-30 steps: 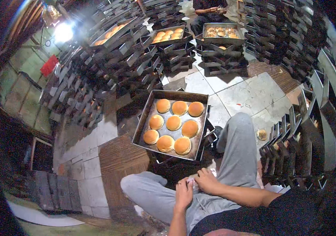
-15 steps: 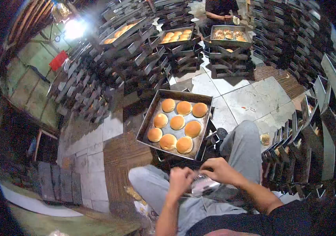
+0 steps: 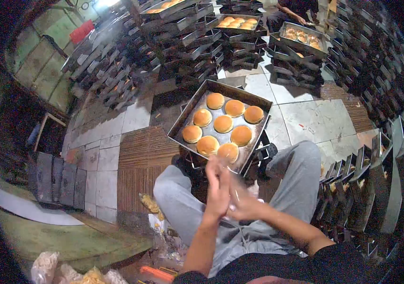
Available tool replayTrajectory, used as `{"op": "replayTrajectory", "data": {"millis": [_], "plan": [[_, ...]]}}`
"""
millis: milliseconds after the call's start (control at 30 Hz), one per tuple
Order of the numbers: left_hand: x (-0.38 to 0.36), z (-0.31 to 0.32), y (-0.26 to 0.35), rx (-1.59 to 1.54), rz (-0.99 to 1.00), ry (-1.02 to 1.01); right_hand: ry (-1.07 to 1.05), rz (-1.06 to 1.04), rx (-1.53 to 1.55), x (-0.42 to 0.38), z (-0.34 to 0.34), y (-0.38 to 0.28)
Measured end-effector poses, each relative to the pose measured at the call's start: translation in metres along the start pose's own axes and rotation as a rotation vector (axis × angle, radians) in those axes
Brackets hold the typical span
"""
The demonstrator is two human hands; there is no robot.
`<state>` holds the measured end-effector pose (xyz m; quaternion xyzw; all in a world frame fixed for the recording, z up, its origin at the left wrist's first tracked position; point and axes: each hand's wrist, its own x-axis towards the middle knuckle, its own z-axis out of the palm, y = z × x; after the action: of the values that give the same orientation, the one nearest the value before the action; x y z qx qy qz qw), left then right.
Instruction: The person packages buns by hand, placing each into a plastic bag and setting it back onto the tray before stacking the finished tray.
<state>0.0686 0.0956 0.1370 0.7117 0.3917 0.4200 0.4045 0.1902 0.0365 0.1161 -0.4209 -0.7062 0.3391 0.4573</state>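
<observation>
My left hand (image 3: 217, 191) and my right hand (image 3: 244, 201) are pressed palm to palm above my lap, in front of the near edge of a tray. Their fingers are straight and point toward the buns. Thin bright glints between and just past the fingers look like clear plastic (image 3: 233, 168), mostly hidden by the palms. My right hand is blurred by motion. Beyond the fingertips stands a square metal baking tray (image 3: 187, 113) with several round golden buns (image 3: 223, 124) in it. The nearest bun (image 3: 228, 152) is partly covered by my fingertips.
Tall stacks of metal trays (image 3: 183, 61) stand at the back and both sides. Farther off are another tray of buns (image 3: 238, 22), a tray of topped buns (image 3: 301, 35) and a person's arm (image 3: 292, 14). At lower left lie plastic bags (image 3: 46, 270) and an orange-handled tool (image 3: 157, 273).
My hands have come from pinching shiny clear plastic over my lap to palms together, farther forward by the tray. The camera view has tilted down and shifted left.
</observation>
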Motion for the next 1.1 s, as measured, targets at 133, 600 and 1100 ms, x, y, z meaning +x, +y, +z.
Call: {"op": "replayTrajectory", "data": {"millis": [133,600,1100], "plan": [[0.042,-0.028,-0.067,-0.842,-0.375,0.289,0.119,0.176,-0.062,0.039,0.046,-0.008],[0.090,-0.116,-0.124,-0.892,-0.501,0.540,0.130,0.809,-0.894,0.227,-0.049,0.302],[0.064,-0.096,-0.156,-1.200,-0.579,0.612,0.157,0.675,0.827,0.055,-0.024,0.079]]}}
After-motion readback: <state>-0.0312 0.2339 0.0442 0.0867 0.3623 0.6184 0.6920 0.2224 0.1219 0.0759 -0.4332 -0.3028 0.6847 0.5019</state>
